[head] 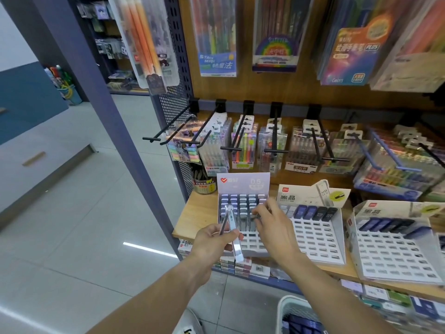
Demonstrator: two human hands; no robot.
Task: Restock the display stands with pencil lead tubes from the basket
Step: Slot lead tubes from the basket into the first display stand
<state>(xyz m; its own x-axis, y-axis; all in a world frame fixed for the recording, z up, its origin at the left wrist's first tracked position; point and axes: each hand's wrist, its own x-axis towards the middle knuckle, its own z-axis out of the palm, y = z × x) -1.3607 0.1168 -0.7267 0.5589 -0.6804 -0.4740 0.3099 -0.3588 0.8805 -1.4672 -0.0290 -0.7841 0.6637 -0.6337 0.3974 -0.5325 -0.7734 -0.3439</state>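
Observation:
On the wooden shelf (197, 213) stand three white display stands with slotted faces. The left stand (250, 244) has its upper rows filled with lead tubes. My left hand (212, 239) grips two clear lead tubes (232, 227) in front of this stand. My right hand (272, 222) is over the stand's right side, its fingertips pinching a tube (256, 216) at a slot. The middle stand (317, 239) and the right stand (395, 251) each carry only a top row of dark tubes. The white basket (286, 309) sits at the bottom edge with dark tubes inside.
Black peg hooks (274, 138) with hanging pen packs jut out above the stands. A perforated metal side panel (178, 97) and a blue post (103, 104) border the shelf on the left. A pencil cup (203, 183) stands behind the left stand. Tiled floor lies to the left.

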